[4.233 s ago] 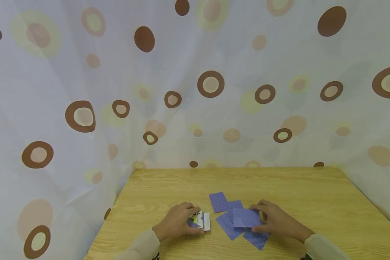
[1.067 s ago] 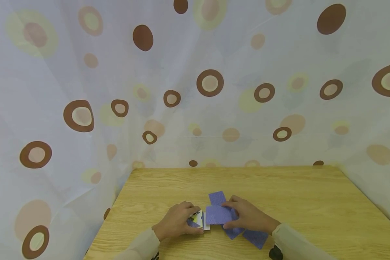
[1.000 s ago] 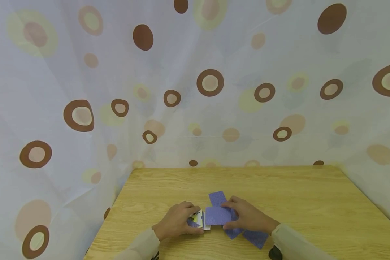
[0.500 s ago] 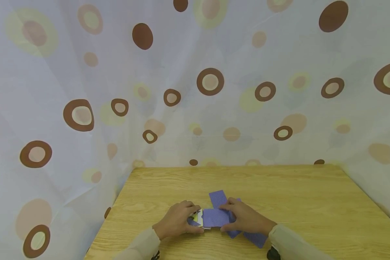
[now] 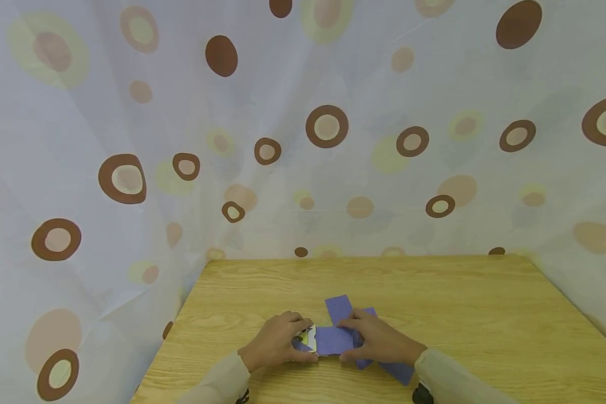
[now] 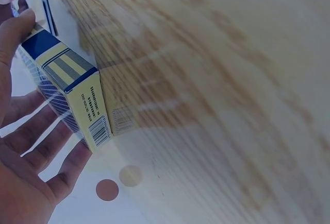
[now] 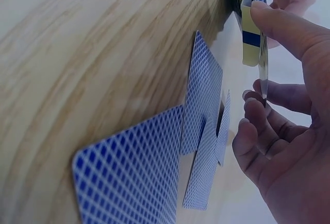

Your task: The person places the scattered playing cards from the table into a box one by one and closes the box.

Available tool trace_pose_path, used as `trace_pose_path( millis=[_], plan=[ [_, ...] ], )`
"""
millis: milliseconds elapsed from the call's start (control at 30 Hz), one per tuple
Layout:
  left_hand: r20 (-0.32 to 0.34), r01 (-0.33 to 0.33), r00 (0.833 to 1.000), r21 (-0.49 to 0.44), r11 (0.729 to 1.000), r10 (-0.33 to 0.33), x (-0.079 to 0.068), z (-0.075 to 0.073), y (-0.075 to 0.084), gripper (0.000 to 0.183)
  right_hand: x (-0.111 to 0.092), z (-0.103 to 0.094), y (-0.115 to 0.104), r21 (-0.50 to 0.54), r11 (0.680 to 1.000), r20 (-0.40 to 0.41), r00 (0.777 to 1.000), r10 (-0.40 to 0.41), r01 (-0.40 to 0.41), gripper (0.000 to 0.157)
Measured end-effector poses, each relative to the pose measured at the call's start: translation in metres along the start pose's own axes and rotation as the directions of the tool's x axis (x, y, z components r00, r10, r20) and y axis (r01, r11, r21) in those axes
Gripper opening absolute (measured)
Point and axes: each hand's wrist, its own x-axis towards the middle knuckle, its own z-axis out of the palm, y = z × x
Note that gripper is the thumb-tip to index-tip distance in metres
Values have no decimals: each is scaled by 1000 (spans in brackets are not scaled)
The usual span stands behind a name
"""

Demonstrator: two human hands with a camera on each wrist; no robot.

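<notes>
My left hand grips a playing card box by its sides, thumb and fingers on opposite edges. In the left wrist view the box shows a blue and cream side and a barcode end. Between thumb and fingers, my right hand holds a blue-backed playing card flat at the box's mouth. Seen from the right wrist, the card is nearly edge-on beside the cream flap. How far it reaches inside cannot be told.
Several loose playing cards lie face down and partly overlapping on the wooden table, under and around the right hand. One card sits farther back, another near the right wrist. A spotted curtain surrounds the table.
My right hand has lifted a card off the loose pile and carried it left to the box's mouth. It has since edged slightly farther left and down. The left hand stays with the box.
</notes>
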Motion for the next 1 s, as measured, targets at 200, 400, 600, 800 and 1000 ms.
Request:
trace_pose_path(
  millis=[200, 400, 600, 800, 1000],
  plan=[
    [-9, -5, 1000, 10, 1000, 5, 1, -1, 0, 78, 8, 3, -1, -23, 1000, 6, 1000, 0, 0, 78],
    [-12, -15, 1000, 2, 1000, 15, 0, -1, 0, 77, 14, 4, -3, -36, 999, 18, 1000, -1, 1, 77],
    [-15, -27, 1000, -11, 1000, 26, 0, -2, 2, 77, 20, 7, -8, -25, 1000, 37, 999, 11, -10, 74],
    [-12, -27, 1000, -22, 999, 27, 1, -1, 3, 77, 25, 12, -11, -14, 1000, 37, 999, -14, 14, 73],
    [-11, -29, 1000, -30, 999, 29, 3, 1, 4, 77, 28, 14, -14, -9, 1000, 46, 999, -13, 14, 74]
  ],
)
